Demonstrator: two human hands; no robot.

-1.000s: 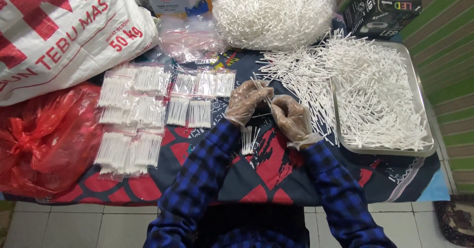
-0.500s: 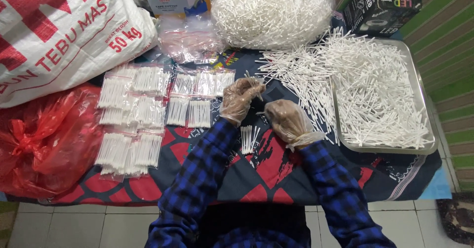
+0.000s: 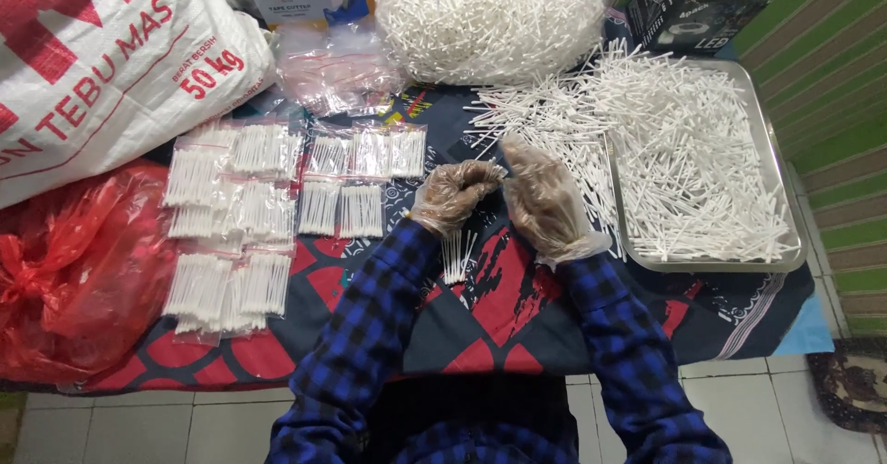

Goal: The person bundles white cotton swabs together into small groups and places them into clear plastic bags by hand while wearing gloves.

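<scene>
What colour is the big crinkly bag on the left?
The bag is red, seen in the head view.

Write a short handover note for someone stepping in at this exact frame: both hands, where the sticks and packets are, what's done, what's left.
Left hand: gloved, curled, with a few white sticks at its fingertips.
Right hand: gloved, open, fingers by the same sticks; I cannot tell whether it grips them.
A small counted bundle lies on the cloth below the hands.
Done: filled packets lie in rows to the left.
Left: loose sticks in the metal tray and spilling beside it, plus a full clear bag behind.
</scene>
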